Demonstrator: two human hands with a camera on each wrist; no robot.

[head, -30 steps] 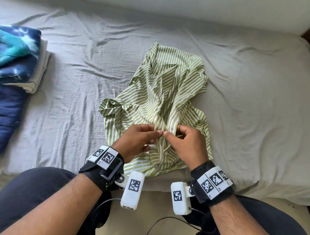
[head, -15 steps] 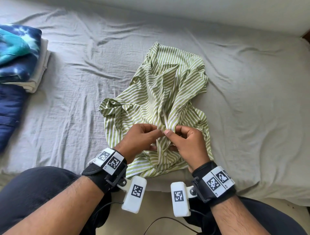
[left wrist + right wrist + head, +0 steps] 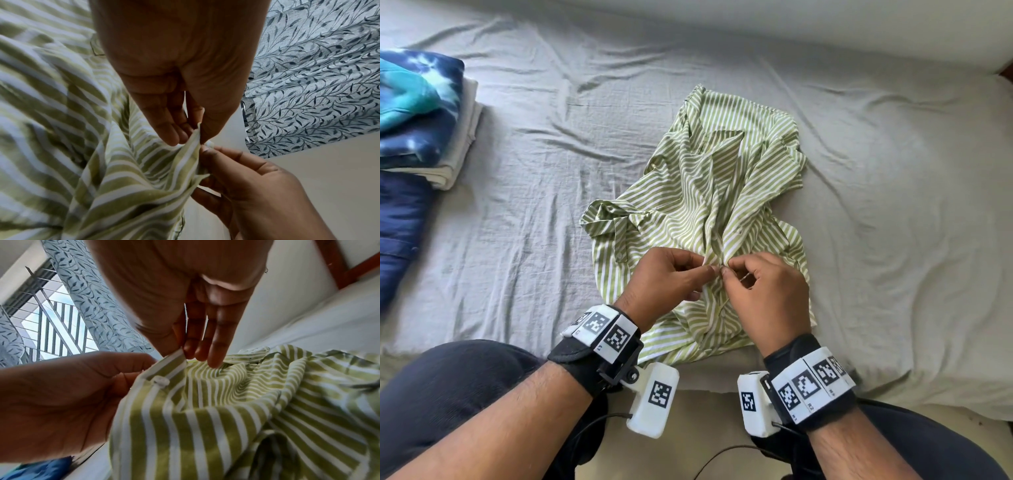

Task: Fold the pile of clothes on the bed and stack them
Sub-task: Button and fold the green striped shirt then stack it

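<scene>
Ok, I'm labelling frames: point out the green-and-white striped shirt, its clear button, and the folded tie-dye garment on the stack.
Green-and-white striped shirt (image 3: 709,192), head view, crumpled chest area.
Clear button (image 3: 160,380), right wrist view, its face.
Folded blue tie-dye garment (image 3: 417,102), head view, top surface.

A: What lies before me on the bed (image 3: 893,205)?

B: I see a green-and-white striped shirt (image 3: 709,192), crumpled, collar at the far end, its front edges raised and brought together near the hem. A white button (image 3: 160,381) sits on one edge. Folded clothes (image 3: 424,116) are stacked far left.
</scene>
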